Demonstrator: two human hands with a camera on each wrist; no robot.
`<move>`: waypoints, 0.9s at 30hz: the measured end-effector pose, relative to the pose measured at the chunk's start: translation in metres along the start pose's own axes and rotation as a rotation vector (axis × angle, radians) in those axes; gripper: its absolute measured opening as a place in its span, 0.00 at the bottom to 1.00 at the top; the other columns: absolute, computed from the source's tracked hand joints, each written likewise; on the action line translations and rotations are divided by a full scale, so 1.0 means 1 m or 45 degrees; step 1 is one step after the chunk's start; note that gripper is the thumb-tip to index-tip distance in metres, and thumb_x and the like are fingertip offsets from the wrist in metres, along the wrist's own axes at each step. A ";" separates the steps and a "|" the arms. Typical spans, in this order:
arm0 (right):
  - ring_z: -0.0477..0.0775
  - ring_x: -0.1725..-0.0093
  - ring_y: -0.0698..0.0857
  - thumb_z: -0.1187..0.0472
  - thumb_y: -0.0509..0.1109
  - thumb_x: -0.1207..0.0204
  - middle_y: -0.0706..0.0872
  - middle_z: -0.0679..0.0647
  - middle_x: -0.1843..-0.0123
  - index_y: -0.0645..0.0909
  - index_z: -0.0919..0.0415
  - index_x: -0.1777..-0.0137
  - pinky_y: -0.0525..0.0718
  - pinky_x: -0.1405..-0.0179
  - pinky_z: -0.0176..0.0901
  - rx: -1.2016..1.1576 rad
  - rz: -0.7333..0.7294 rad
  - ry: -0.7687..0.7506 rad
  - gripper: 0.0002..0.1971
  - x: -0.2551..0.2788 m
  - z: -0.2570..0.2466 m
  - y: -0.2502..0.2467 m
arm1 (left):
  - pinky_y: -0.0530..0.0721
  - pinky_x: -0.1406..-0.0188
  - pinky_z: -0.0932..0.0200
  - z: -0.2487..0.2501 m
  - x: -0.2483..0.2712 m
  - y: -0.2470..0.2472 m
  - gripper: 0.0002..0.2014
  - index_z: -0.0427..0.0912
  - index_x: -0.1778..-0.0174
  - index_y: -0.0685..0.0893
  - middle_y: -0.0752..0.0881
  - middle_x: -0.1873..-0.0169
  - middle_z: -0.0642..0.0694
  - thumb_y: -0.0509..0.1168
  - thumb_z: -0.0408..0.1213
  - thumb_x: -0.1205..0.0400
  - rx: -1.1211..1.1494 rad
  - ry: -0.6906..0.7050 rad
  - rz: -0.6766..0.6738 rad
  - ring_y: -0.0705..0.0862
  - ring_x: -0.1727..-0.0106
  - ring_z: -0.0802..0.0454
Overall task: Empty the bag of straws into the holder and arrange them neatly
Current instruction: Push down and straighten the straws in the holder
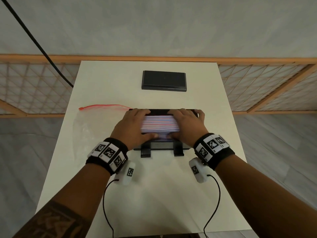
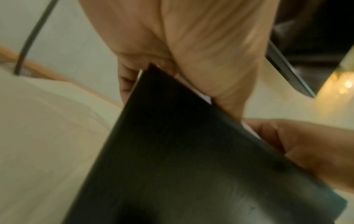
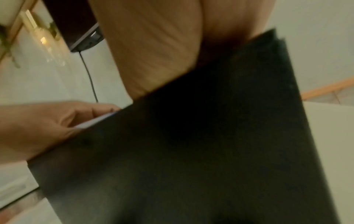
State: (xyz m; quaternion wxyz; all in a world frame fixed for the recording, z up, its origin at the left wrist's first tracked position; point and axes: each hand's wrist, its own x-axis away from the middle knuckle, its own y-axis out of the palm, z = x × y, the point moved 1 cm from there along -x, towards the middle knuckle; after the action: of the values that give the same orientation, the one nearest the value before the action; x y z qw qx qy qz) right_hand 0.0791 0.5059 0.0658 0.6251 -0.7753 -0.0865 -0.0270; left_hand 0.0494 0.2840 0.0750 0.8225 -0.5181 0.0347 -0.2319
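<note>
A black straw holder [image 1: 162, 147] stands in the middle of the white table [image 1: 154, 194]. A flat stack of striped paper-wrapped straws [image 1: 160, 123] lies in it. My left hand [image 1: 137, 124] grips the stack's left end, fingers over the far side, thumb on the near side. At the other end my right hand [image 1: 184, 124] grips it the same way. The clear bag [image 1: 89, 127] with a red zip lies flat and empty to the left. In the wrist views the holder's dark wall [image 2: 182, 151] [image 3: 191, 144] fills the frame below each palm; both views are blurred.
A black lid [image 1: 163, 80] lies at the back centre of the table. A black cable [image 1: 34, 42] hangs at the back left. A wooden lattice screen [image 1: 265, 86] runs behind the table. The table's near half holds only my forearms and the wrist cables.
</note>
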 end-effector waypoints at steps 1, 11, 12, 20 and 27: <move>0.52 0.27 0.78 0.34 0.76 0.31 0.81 0.45 0.28 0.68 0.41 0.21 0.51 0.19 0.65 -0.052 -0.021 0.000 0.39 0.002 0.000 0.001 | 0.82 0.30 0.44 -0.002 0.003 0.000 0.44 0.51 0.18 0.70 0.76 0.24 0.49 0.68 0.70 0.27 0.021 0.030 -0.023 0.74 0.24 0.47; 0.51 0.17 0.68 0.24 0.47 0.22 0.70 0.47 0.16 0.64 0.48 0.15 0.56 0.20 0.68 -0.011 0.139 -0.022 0.42 0.048 -0.003 0.005 | 0.63 0.16 0.37 -0.010 0.028 0.012 0.34 0.49 0.10 0.61 0.63 0.11 0.51 0.36 0.58 0.12 -0.286 0.091 0.062 0.57 0.09 0.49; 0.52 0.17 0.68 0.24 0.46 0.22 0.70 0.48 0.16 0.64 0.49 0.15 0.58 0.20 0.68 0.030 0.123 -0.020 0.42 0.052 -0.004 0.009 | 0.61 0.15 0.35 -0.009 0.029 0.016 0.35 0.49 0.10 0.60 0.61 0.10 0.51 0.34 0.58 0.12 -0.298 0.069 0.036 0.55 0.08 0.50; 0.57 0.17 0.69 0.24 0.39 0.21 0.71 0.54 0.15 0.65 0.54 0.14 0.63 0.23 0.67 0.172 0.084 0.049 0.46 0.055 -0.010 0.022 | 0.45 0.15 0.25 0.003 0.027 0.022 0.42 0.50 0.08 0.46 0.47 0.08 0.54 0.23 0.63 0.19 -0.373 -0.037 -0.147 0.45 0.07 0.53; 0.54 0.25 0.78 0.35 0.45 0.14 0.79 0.50 0.22 0.72 0.52 0.20 0.68 0.25 0.62 -0.263 0.373 0.150 0.32 0.049 0.004 0.003 | 0.67 0.17 0.33 -0.004 0.022 0.013 0.31 0.45 0.16 0.74 0.75 0.17 0.47 0.40 0.54 0.10 -0.025 0.033 0.263 0.70 0.14 0.47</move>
State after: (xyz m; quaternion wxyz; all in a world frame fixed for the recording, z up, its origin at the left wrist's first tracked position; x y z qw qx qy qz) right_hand 0.1279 0.5138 0.0696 0.5434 -0.8367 0.0671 0.0103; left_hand 0.0719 0.2760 0.0661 0.8364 -0.5168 0.1010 -0.1523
